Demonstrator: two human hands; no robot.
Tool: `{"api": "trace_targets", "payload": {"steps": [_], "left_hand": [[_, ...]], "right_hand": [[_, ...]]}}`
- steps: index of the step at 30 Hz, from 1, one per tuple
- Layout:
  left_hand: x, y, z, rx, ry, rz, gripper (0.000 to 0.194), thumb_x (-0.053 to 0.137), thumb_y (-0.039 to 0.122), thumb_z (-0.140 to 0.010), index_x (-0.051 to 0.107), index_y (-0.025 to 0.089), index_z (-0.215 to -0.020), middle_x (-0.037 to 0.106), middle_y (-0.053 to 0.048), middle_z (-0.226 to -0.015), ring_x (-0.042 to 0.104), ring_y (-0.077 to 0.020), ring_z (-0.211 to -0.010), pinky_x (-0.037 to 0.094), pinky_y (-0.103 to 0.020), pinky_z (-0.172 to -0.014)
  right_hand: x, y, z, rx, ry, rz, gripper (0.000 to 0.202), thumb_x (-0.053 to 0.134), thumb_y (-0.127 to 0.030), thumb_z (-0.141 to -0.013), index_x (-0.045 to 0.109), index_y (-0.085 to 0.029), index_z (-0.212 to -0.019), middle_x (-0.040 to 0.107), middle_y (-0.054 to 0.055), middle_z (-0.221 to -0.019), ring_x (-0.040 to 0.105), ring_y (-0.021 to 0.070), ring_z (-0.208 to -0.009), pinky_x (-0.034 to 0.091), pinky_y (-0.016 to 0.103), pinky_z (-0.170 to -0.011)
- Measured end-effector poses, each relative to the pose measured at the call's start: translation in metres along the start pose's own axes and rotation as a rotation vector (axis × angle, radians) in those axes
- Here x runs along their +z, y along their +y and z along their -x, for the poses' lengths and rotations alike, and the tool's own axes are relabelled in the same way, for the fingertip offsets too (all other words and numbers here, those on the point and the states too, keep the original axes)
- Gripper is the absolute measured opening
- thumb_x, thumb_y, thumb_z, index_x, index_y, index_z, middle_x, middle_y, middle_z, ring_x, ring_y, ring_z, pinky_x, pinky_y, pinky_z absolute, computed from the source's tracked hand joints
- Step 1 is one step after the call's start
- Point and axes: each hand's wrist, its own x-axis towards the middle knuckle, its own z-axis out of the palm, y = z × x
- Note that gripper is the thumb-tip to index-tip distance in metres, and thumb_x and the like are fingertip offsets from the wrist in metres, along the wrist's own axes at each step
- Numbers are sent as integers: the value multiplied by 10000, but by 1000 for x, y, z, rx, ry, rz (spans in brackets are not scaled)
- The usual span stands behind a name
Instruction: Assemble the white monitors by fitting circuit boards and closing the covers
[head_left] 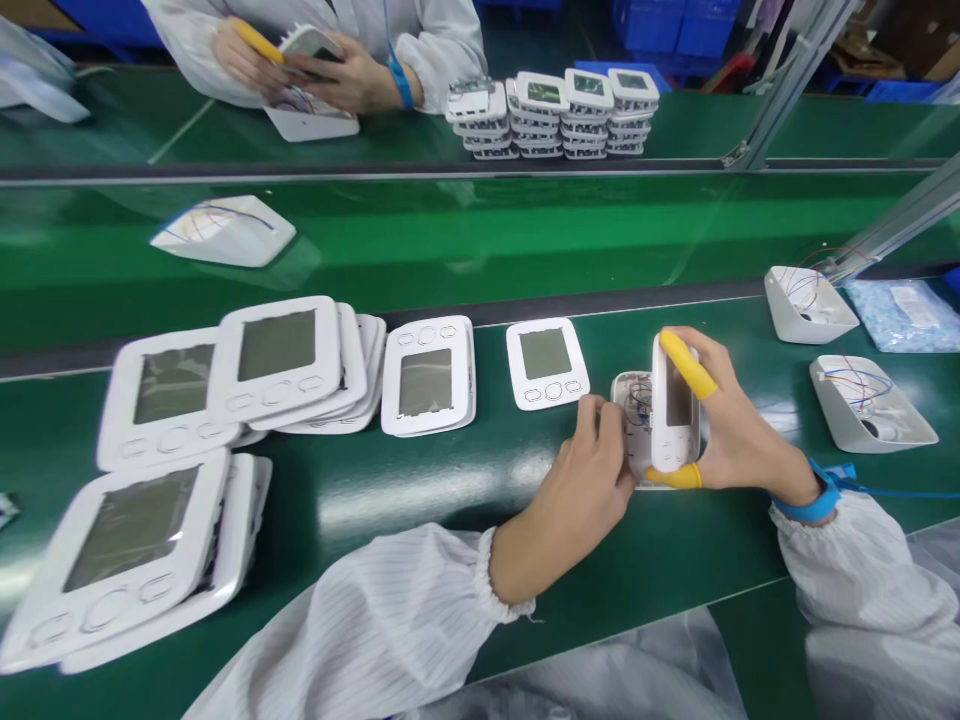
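Observation:
My right hand (720, 410), with yellow covers on two fingers, grips a white front panel with a grey screen (677, 405) by its top and bottom edges. The panel is tilted up over a white housing (637, 425) with thin wires inside. At the housing's left edge, my left hand (592, 470) has its fingers bent and pressed together against the rim; part of its grip is hidden. Just left of the housing, a single front panel (547, 362) lies screen up on the green table (480, 480).
Stacked panels (281, 360) lie at the left, with more (142, 540) nearer me. Two wired housings (870, 400) and a plastic bag (904, 315) are at the right. Beyond the green belt (465, 240), a person's hands (337, 75) work beside stacked units (544, 110). A metal post (795, 80) stands back right.

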Motion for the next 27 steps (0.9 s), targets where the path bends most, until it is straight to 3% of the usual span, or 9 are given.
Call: {"api": "trace_targets", "payload": {"steps": [4, 7, 14, 18, 21, 27], "left_hand": [[1, -5, 1, 99, 76, -64, 443, 633, 21, -870, 356, 216, -1156, 488, -119, -1219, 672, -278, -931, 617, -382, -641], [1, -11, 0, 182, 101, -122, 402, 626, 50, -897, 397, 185, -1200, 500, -142, -1257, 683, -245, -840, 613, -359, -587], [0, -31, -15, 464, 111, -167, 81, 497, 118, -1013, 557, 128, -1067, 575, -156, -1164, 644, -199, -720, 573, -330, -552], [2, -36, -22, 478, 185, 79, 165, 433, 172, -1074, 591, 142, -1040, 586, -119, -1096, 587, -150, -695, 525, -280, -567], [2, -35, -19, 430, 211, 284, 185, 431, 204, -1093, 606, 152, -1063, 597, -109, -1090, 620, -155, -786, 547, -272, -643], [8, -32, -2, 405, 171, 504, 181, 430, 212, -1102, 603, 172, -1068, 697, -101, -1052, 691, -185, -946, 578, -286, -799]], "right_hand": [[-1, 0, 0, -3, 10, -3, 1280, 917, -520, -674, 144, -286, -1666, 257, 169, -1625, 295, 423, -1522, 359, 620, -1241], [-1, -1, -1, 1, 9, -3, 1256, 910, -499, -681, 154, -289, -1662, 268, 165, -1617, 306, 416, -1515, 367, 617, -1235], [-1, -1, 0, 0, 4, -1, 1223, 886, -528, -713, 151, -299, -1662, 257, 160, -1617, 300, 408, -1519, 365, 631, -1232], [-1, 0, 0, 12, 5, 1, 1211, 878, -540, -731, 146, -303, -1667, 245, 164, -1623, 296, 416, -1521, 381, 640, -1216], [-2, 1, 1, 17, 4, 2, 1252, 898, -549, -706, 139, -305, -1671, 237, 166, -1631, 306, 431, -1513, 415, 637, -1191], [-5, 0, 2, -10, -36, 14, 1296, 925, -539, -681, 126, -315, -1676, 236, 159, -1642, 289, 448, -1527, 337, 659, -1243]]}}
